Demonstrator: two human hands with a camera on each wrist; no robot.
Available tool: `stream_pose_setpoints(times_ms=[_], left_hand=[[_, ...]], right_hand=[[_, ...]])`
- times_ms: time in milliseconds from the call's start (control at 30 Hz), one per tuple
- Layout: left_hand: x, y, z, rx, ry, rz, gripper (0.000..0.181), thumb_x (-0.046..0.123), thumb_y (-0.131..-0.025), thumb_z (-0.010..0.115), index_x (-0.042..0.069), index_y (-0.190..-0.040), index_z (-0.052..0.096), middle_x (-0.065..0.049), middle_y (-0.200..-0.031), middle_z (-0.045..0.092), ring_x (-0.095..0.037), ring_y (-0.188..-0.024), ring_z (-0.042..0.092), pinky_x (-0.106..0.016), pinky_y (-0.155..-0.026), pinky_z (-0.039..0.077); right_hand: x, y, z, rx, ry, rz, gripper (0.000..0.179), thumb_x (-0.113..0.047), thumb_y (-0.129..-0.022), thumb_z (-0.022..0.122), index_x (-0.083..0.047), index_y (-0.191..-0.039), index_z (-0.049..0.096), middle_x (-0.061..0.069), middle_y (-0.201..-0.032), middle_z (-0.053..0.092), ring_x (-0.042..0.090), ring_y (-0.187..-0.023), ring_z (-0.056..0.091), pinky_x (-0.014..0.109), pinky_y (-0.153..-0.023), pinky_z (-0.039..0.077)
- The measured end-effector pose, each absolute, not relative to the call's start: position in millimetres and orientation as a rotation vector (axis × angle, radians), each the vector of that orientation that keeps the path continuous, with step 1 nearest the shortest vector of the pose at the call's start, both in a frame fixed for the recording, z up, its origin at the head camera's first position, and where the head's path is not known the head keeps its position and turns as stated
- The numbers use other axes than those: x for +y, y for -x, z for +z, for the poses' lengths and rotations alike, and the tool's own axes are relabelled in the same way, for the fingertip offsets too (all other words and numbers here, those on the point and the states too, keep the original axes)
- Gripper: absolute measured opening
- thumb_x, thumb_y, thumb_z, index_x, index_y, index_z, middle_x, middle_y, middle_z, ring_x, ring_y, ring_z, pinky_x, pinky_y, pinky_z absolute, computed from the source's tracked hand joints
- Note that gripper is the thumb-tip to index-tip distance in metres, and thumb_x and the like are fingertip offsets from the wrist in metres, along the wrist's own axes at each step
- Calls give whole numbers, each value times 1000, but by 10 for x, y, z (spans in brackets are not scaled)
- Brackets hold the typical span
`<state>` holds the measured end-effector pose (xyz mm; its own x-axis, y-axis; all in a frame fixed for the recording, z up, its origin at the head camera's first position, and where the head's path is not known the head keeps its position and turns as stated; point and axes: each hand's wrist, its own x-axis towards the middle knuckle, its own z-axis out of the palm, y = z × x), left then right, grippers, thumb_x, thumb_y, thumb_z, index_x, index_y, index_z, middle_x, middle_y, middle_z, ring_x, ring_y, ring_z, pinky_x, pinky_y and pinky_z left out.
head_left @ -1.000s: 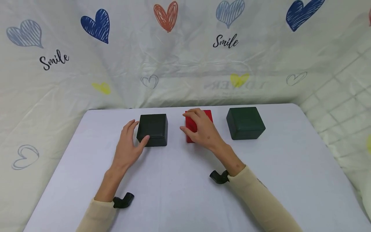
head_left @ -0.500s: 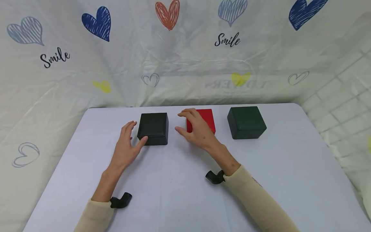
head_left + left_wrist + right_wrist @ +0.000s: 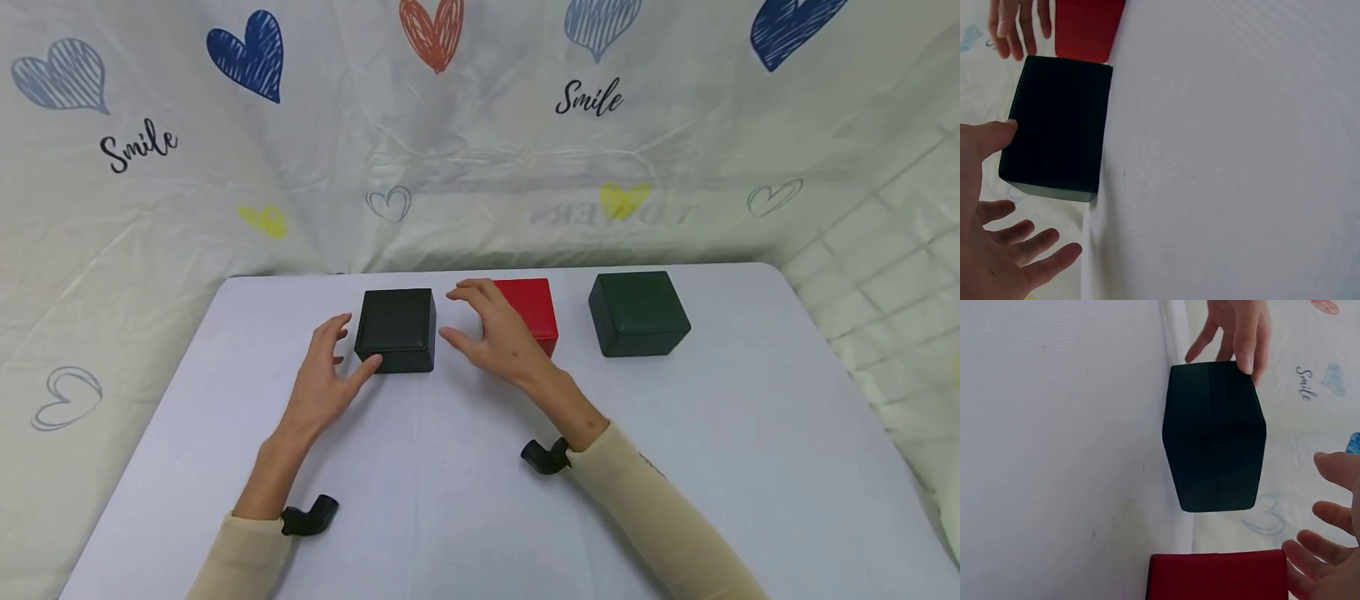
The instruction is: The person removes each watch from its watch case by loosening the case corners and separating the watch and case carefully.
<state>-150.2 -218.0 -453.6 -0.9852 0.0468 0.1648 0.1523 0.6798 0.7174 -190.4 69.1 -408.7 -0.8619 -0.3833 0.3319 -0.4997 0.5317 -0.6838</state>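
Note:
A square black-looking box (image 3: 397, 321) stands at the back of the table, left of a red box (image 3: 534, 308). Beside the black box's left side is my left hand (image 3: 322, 387), fingers spread, thumb by the front left corner. In the left wrist view that thumb (image 3: 999, 136) overlaps the box's edge; I cannot tell whether it touches. My right hand (image 3: 501, 337) is between the two boxes, partly hiding the red one. Its fingers are bent loosely with nothing held, and the fingertips point toward the black box's right side.
To the right of the red box stands a dark green box (image 3: 639, 304). A white cover lies over the table (image 3: 465, 500). Behind it hangs a white curtain (image 3: 480, 150) with printed hearts. Each wrist carries a small black camera mount (image 3: 311, 515).
My right hand has moved left from over the red box toward the black box, uncovering more of the red one. The left hand has drawn slightly back from the black box.

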Motion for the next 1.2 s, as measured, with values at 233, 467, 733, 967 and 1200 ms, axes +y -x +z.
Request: stream_pose_setpoints(times_ms=[233,467,733,967,1200], left_hand=[[-2201,1495,-4544,-2774,148,-1214,84,32,-95,77,8,-161,32,-18,-165,35,-40,-146,46,-59,-106,52],[-2216,1498,-4550,-2796,139,-1261,88,30,-93,80,9,-163,29,-18,-165,35,-39,-147,47,-58,-106,53],[-2224,1502,-4558,-2776,164,-1273,91,26,-90,82,8,-162,30,-18,-164,38,-39,-144,49,-57,-104,54],[-2222,1514,-4562,-2741,167,-1297,90,21,-89,84,8,-162,31,-18,-164,39,-39,-145,49,-57,-102,56],[-2221,1523,-4576,-2735,174,-1327,92,16,-88,84,8,-162,30,-18,-164,38,-40,-144,50,-56,-102,57]], right_hand=[[618,1911,-4083,-2621,-783,1319,54,-23,-93,78,-8,-141,58,8,-151,50,26,-132,57,44,-109,55],[546,1926,-4090,-2656,-794,1369,60,-23,-92,79,-8,-144,54,10,-154,47,29,-125,59,49,-106,57],[454,1940,-4107,-2738,-743,1407,72,-23,-90,81,-8,-151,47,12,-159,41,37,-138,53,49,-106,57],[386,1944,-4114,-2750,-735,1413,78,-20,-89,83,-6,-154,42,12,-158,41,29,-143,46,48,-108,56],[301,1940,-4120,-2785,-719,1461,85,-20,-88,84,-5,-156,37,13,-160,37,32,-146,42,48,-108,56]])
